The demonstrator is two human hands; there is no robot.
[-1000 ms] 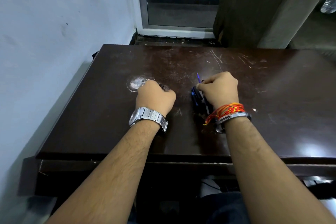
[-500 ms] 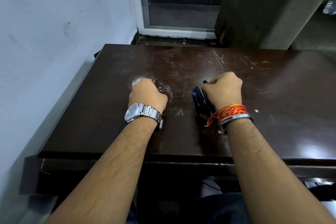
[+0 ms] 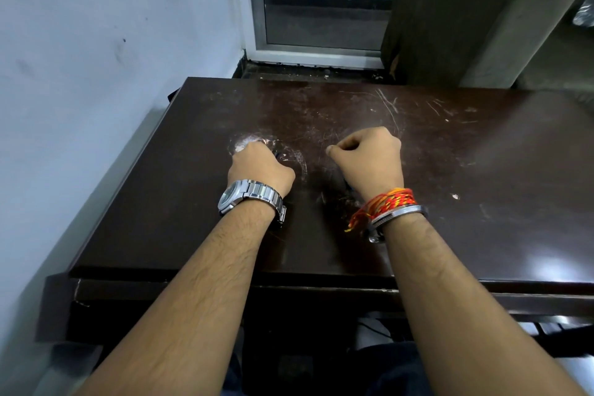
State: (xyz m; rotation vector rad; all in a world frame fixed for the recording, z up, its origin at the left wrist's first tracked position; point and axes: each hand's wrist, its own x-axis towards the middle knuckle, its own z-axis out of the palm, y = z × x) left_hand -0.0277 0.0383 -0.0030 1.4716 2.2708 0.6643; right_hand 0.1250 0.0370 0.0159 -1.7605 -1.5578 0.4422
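My left hand (image 3: 258,167), with a steel watch on the wrist, lies as a fist on the dark brown table (image 3: 482,170). Its curled fingers sit on a clear, shiny plastic piece (image 3: 294,159) whose curved edge shows just right of the knuckles. The fingertips are hidden. My right hand (image 3: 369,157), wearing red-orange thread and a steel bangle, is also curled, thumb pressed on the forefinger. It covers a black and blue object (image 3: 345,186), and only a dark sliver of that shows under the wrist.
A pale wall (image 3: 96,74) runs close along the table's left edge. Behind the table stand a metal-framed door (image 3: 321,10) and a dark cabinet (image 3: 450,10). The tabletop is scratched, with a whitish smudge (image 3: 241,145) by my left knuckles.
My right hand has shifted left over the black and blue object, which showed beside it before. My left hand has turned slightly and slid a little toward the far left.
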